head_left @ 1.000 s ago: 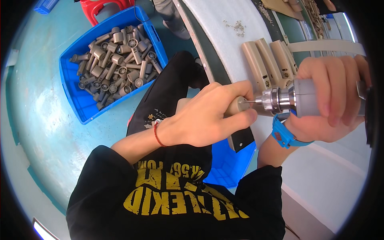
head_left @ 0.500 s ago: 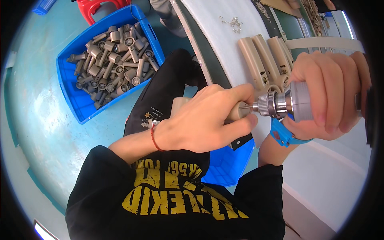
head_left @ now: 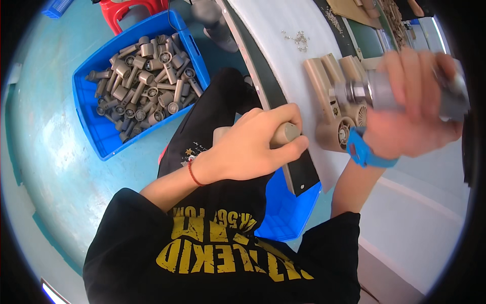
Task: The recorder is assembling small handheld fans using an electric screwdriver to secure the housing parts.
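My left hand [head_left: 253,144] is wrapped round a beige handheld fan [head_left: 286,133]; the rounded handle end points right between thumb and forefinger, and most of the body is hidden under the palm. In my right hand [head_left: 410,114], blurred by motion, is a grey electric screwdriver [head_left: 379,92] with a metal collar. Its front end points left over the bench, apart from the held fan. Beneath and beside the tool lie several beige fan housings [head_left: 317,81], one with its round grille [head_left: 342,135] showing. A blue strap [head_left: 372,154] circles my right wrist.
Small screws [head_left: 302,40] lie scattered on the white mat [head_left: 268,30]. A blue bin [head_left: 195,48] full of fans stands on the floor at left, near a red stool [head_left: 112,17]. Another blue bin [head_left: 283,213] sits below the bench edge. Another person's hand [head_left: 416,8] shows at far right.
The screwdriver has come off the fan's handle end and moved up and right with my right hand. My left hand, still holding the fan, has shifted slightly left.
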